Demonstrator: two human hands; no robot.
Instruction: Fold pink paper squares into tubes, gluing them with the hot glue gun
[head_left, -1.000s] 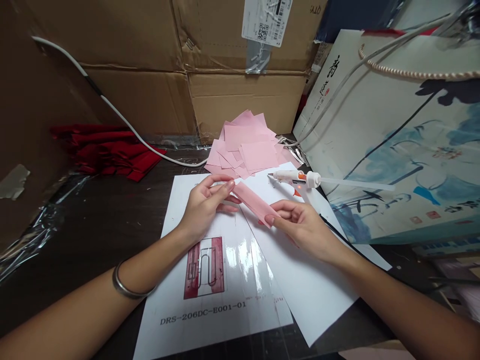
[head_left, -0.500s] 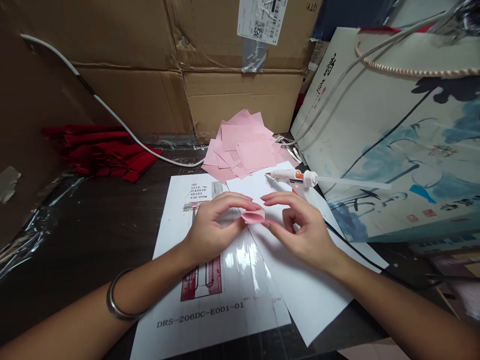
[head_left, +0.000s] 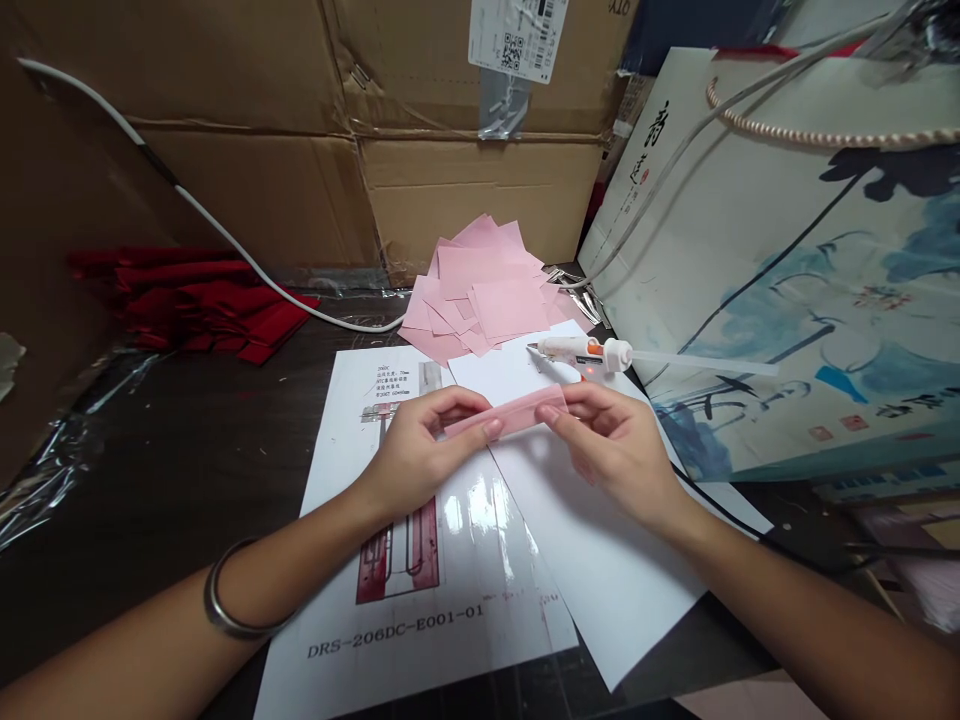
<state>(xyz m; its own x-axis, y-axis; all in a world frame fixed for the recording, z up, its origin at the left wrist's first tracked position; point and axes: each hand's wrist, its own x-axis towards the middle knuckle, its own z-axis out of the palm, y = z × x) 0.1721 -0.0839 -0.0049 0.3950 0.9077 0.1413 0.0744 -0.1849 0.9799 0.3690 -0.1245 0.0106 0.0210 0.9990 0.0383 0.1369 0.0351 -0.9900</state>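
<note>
The left hand [head_left: 420, 445] pinches, thumb toward the right hand [head_left: 619, 445], which pinches just beside it, both forearms angled inward.

Cardboard walls [head_left: 480, 195] rise behind a dark, dimly shining tabletop [head_left: 217, 430].

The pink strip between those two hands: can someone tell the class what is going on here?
A person holds a folded pink strip in both hands, the left hand pinching one end and the right hand the other. The hands are above printed and blank white sheets on a dark table. Just beyond them lie a heap of flat pink pieces and a white glue gun, which neither hand is holding. Red folded material lies off to the left.
</note>
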